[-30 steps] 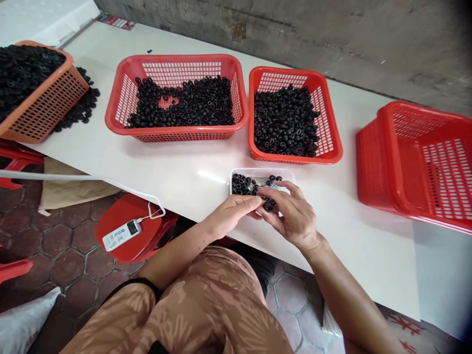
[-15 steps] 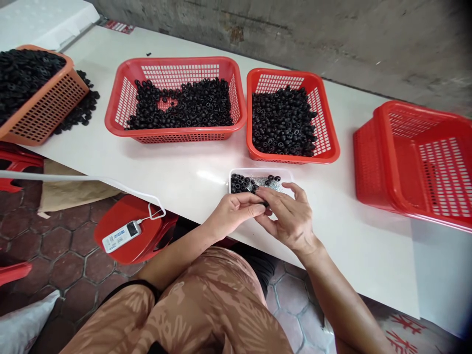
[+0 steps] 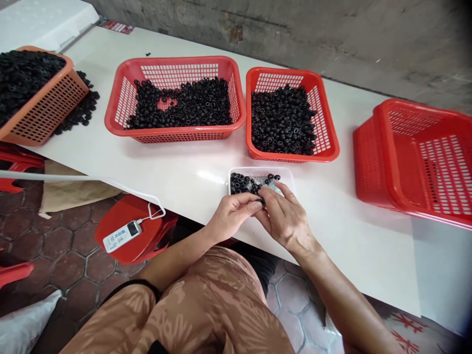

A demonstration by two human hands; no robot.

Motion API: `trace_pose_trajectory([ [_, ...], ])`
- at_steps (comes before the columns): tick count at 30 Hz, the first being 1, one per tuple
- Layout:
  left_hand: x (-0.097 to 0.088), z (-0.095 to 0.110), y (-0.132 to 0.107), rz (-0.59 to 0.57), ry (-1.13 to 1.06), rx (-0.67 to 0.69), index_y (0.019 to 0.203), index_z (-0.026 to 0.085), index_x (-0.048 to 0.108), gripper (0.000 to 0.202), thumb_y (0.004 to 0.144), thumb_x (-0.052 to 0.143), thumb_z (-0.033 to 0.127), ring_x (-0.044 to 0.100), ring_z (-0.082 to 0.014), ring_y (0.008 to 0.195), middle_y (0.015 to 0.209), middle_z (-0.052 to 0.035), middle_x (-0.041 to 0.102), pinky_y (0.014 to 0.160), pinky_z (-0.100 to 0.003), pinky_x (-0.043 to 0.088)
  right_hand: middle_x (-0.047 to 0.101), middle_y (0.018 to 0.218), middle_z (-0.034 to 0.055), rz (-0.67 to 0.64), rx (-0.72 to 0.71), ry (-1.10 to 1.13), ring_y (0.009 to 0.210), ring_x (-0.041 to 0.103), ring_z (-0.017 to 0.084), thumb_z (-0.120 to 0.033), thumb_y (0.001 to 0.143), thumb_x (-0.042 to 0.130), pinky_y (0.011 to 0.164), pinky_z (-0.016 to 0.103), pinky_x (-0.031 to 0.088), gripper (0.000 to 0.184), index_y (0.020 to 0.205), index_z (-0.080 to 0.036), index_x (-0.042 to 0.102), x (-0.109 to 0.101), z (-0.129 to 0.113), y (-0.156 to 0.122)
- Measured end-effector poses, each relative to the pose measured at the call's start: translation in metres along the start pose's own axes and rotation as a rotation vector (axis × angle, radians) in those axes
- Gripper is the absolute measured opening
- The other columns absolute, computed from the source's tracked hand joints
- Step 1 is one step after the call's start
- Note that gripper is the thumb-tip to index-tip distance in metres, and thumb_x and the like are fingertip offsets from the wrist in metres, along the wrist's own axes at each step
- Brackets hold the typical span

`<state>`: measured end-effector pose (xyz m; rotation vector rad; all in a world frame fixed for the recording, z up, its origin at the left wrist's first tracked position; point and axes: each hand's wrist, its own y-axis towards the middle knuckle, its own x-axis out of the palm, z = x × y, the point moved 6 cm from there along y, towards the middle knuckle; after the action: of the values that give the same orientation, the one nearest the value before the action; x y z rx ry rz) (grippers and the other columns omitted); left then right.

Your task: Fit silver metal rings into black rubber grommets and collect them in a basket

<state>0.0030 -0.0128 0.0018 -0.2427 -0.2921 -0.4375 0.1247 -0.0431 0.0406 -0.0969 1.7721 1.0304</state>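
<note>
My left hand (image 3: pixel 233 216) is closed in a pinch on a small black ring-shaped part (image 3: pixel 262 200), mostly covered by the fingers. Against it, my right hand (image 3: pixel 285 219) presses its bent fingertips; whatever else they grip is too small and hidden to make out. Both hands meet at the near side of a clear plastic box (image 3: pixel 289 176). Inside that box, black ring-shaped parts (image 3: pixel 239 184) lie in the left half and a couple more at the back. Tiny shiny clear or metallic pieces (image 3: pixel 263 182) cover the box's middle.
Beyond the box stand a wide red basket (image 3: pixel 175 132) and a smaller red basket (image 3: pixel 292 156), both holding black parts. An orange basket (image 3: pixel 47 110) heaped with them sits left, with spilled parts beside it. Stacked red baskets (image 3: pixel 372 157) are right. A power bank (image 3: pixel 122 236) lies on a red stool.
My right hand has turned and shifted slightly left, its fingers closing nearer the left fingertips. The black part is more hidden than before. The baskets stay put.
</note>
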Motion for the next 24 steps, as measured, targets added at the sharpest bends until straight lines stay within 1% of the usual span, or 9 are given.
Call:
trace_pose_trajectory([
  [5, 0.004, -0.007, 0.002, 0.011, -0.08, -0.057, 0.088, 0.013, 0.076, 0.043, 0.084, 0.076, 0.057, 0.062, -0.0146, 0.077, 0.076, -0.003, 0.067, 0.079, -0.028, 0.051, 0.077, 0.109, 0.0169, -0.014, -0.121, -0.008, 0.106, 0.075, 0.027, -0.027, 0.105, 0.055, 0.111, 0.05, 0.055, 0.039, 0.138, -0.006, 0.056, 0.004, 0.003, 0.003],
  [8, 0.004, -0.006, 0.001, -0.014, -0.038, -0.051, 0.092, 0.013, 0.077, 0.042, 0.084, 0.077, 0.055, 0.064, -0.0155, 0.081, 0.081, -0.0042, 0.07, 0.08, -0.028, 0.052, 0.078, 0.106, 0.0154, 0.0, -0.15, 0.017, 0.102, 0.077, 0.025, -0.024, 0.104, 0.057, 0.11, 0.047, 0.055, 0.035, 0.134, -0.007, 0.057, 0.001, 0.007, 0.004],
  [10, -0.001, -0.002, 0.001, 0.007, 0.001, -0.025, 0.1, 0.014, 0.077, 0.042, 0.086, 0.076, 0.053, 0.067, -0.0177, 0.088, 0.091, -0.0066, 0.074, 0.085, -0.029, 0.054, 0.079, 0.108, 0.0141, 0.017, -0.086, 0.039, 0.101, 0.077, 0.024, -0.023, 0.102, 0.06, 0.11, 0.047, 0.054, 0.035, 0.134, -0.01, 0.057, -0.003, 0.012, 0.004],
  [13, -0.017, 0.003, 0.001, 0.117, 0.018, 0.025, 0.111, 0.014, 0.075, 0.044, 0.089, 0.073, 0.052, 0.07, -0.0192, 0.092, 0.102, -0.0103, 0.078, 0.087, -0.031, 0.055, 0.08, 0.106, 0.0103, 0.062, 0.046, 0.032, 0.091, 0.078, 0.023, -0.023, 0.099, 0.066, 0.105, 0.045, 0.052, 0.028, 0.126, -0.016, 0.062, -0.011, 0.025, 0.006],
  [17, -0.036, 0.004, 0.0, 0.24, 0.075, 0.076, 0.111, 0.013, 0.073, 0.04, 0.089, 0.074, 0.047, 0.07, -0.0167, 0.085, 0.1, -0.0112, 0.078, 0.083, -0.029, 0.056, 0.079, 0.088, 0.0057, 0.129, 0.181, 0.004, 0.073, 0.074, 0.019, -0.03, 0.098, 0.07, 0.093, 0.039, 0.053, 0.017, 0.108, -0.017, 0.07, -0.022, 0.058, 0.023],
  [19, -0.039, 0.001, 0.0, 0.252, 0.102, 0.093, 0.111, 0.013, 0.072, 0.039, 0.089, 0.074, 0.046, 0.07, -0.0165, 0.087, 0.1, -0.0112, 0.078, 0.083, -0.028, 0.056, 0.078, 0.087, 0.0059, 0.166, 0.284, 0.002, 0.075, 0.073, 0.019, -0.038, 0.101, 0.065, 0.089, 0.038, 0.054, 0.023, 0.105, -0.017, 0.073, -0.026, 0.084, 0.039],
  [20, -0.039, -0.001, 0.0, 0.253, 0.117, 0.097, 0.111, 0.013, 0.072, 0.039, 0.09, 0.074, 0.045, 0.071, -0.0166, 0.089, 0.101, -0.0113, 0.078, 0.084, -0.028, 0.056, 0.079, 0.093, 0.0072, 0.185, 0.352, 0.001, 0.08, 0.074, 0.02, -0.044, 0.103, 0.06, 0.089, 0.038, 0.055, 0.03, 0.107, -0.017, 0.074, -0.028, 0.098, 0.048],
  [22, -0.04, -0.005, 0.0, 0.256, 0.153, 0.105, 0.113, 0.014, 0.072, 0.038, 0.091, 0.072, 0.045, 0.071, -0.0169, 0.092, 0.103, -0.0113, 0.078, 0.085, -0.028, 0.056, 0.075, 0.118, 0.0138, 0.226, 0.442, 0.007, 0.1, 0.073, 0.026, -0.058, 0.102, 0.055, 0.091, 0.04, 0.055, 0.054, 0.13, -0.014, 0.067, -0.031, 0.117, 0.063],
  [24, -0.04, -0.007, 0.0, 0.255, 0.186, 0.112, 0.114, 0.015, 0.072, 0.037, 0.092, 0.071, 0.045, 0.071, -0.017, 0.092, 0.105, -0.011, 0.077, 0.085, -0.028, 0.057, 0.069, 0.132, 0.0175, 0.253, 0.486, 0.024, 0.106, 0.071, 0.027, -0.061, 0.101, 0.054, 0.093, 0.042, 0.055, 0.064, 0.145, -0.013, 0.057, -0.035, 0.123, 0.07],
])
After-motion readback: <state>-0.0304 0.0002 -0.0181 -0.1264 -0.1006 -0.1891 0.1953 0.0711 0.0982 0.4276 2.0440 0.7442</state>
